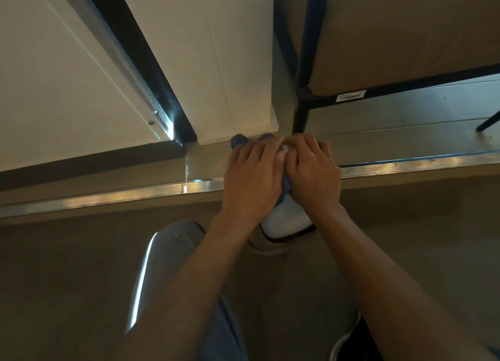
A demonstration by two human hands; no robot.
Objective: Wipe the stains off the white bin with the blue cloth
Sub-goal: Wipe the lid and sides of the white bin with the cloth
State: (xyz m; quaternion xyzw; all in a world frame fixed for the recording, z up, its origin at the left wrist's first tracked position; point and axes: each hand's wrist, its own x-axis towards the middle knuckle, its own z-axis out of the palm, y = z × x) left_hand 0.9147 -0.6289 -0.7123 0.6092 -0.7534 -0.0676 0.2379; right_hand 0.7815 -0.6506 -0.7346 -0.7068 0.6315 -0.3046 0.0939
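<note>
Left hand: the left hand (253,175) lies on top of the blue cloth (239,140), fingers bent over it and pressing down.
Right hand: the right hand (313,176) sits right beside the left one, fingers curled over the same spot. It seems to hold the bin or the cloth, but the view is too dim to tell which.
Blue cloth: soft and bunched up. Bits of it poke out past the left fingertips and between the two hands.
White bin: the white bin (286,220) is under both hands, in the middle of the view. It is smooth, shiny and round at the corners. Only its near end shows, below the wrists.
Edges: a ridged metal strip (108,196) runs across the floor, just under the hands. A white panel (230,62) ends in a corner right by the left fingertips. A black table leg (300,117) stands close behind the right fingers.
Room to move: tight at the far side, with the panel and the leg. More bare floor (419,225) lies to the left and right.
Other shapes: a smooth, grey, rounded lid (162,266) lies near the left arm. A brown tabletop (405,35) with a dark frame is up on the right.
</note>
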